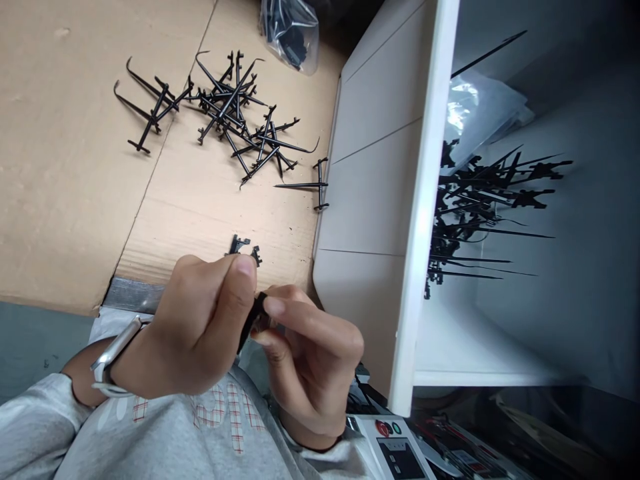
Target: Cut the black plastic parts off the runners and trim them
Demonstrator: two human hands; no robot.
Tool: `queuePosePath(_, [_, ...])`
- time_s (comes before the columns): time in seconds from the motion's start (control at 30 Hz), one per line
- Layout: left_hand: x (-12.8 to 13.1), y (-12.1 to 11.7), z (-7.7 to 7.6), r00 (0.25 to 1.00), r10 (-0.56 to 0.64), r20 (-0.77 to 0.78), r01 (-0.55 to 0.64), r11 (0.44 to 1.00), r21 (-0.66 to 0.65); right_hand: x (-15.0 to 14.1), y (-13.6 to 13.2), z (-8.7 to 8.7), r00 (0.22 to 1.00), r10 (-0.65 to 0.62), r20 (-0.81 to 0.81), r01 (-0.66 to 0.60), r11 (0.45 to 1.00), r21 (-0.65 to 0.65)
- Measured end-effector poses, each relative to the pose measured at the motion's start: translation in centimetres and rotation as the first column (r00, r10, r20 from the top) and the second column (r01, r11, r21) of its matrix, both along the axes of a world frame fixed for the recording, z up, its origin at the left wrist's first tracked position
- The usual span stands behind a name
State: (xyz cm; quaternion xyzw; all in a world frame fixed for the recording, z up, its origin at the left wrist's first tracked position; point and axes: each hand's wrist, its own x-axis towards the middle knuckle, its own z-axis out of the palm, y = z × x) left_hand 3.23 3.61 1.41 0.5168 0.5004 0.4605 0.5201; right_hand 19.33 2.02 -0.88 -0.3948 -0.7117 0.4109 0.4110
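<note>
My left hand is closed, its thumb and fingers pinched on a small pronged black plastic part whose ends stick out beyond the fingertips. Just beside it, my right hand pinches a dark narrow black piece between thumb and forefinger. Whether the two are joined into one part is hidden by the fingers. Beyond my hands, a loose pile of thin black plastic pieces with crossbars and pointed or hooked tips lies on the cardboard-covered table.
A single black crossbar piece lies by the white bin at right. Inside the bin are many black spiked parts and a clear plastic bag. Another bag of dark parts stands at the back. A control box sits lower right.
</note>
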Motion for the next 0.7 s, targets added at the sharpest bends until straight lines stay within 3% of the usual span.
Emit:
queuePosePath(0.1, [0.0, 0.0, 0.0, 1.000, -0.028, 0.005, 0.028, 0.999, -0.023, -0.4, 0.1, 0.1, 0.991, 0.028, -0.131, -0.023, 0.999, 0.042])
queuePosePath(0.53, [-0.3, 0.1, 0.4, 0.993, -0.037, -0.111, 0.036, 0.999, -0.011, -0.7, 0.0, -0.2, 0.967, 0.074, -0.242, -0.085, 0.996, -0.036])
queuePosePath(0.63, [-1.7, -0.1, 0.3, 0.954, -0.013, -0.299, 0.035, 0.997, 0.068, -0.1, 0.1, -0.1, 0.974, 0.059, -0.217, -0.072, 0.996, -0.054])
queuePosePath(0.7, [-3.9, -0.3, -0.1, 0.833, 0.107, -0.543, -0.045, 0.991, 0.126, 0.6, 0.2, 0.0, 0.987, 0.010, -0.159, -0.018, 0.999, -0.051])
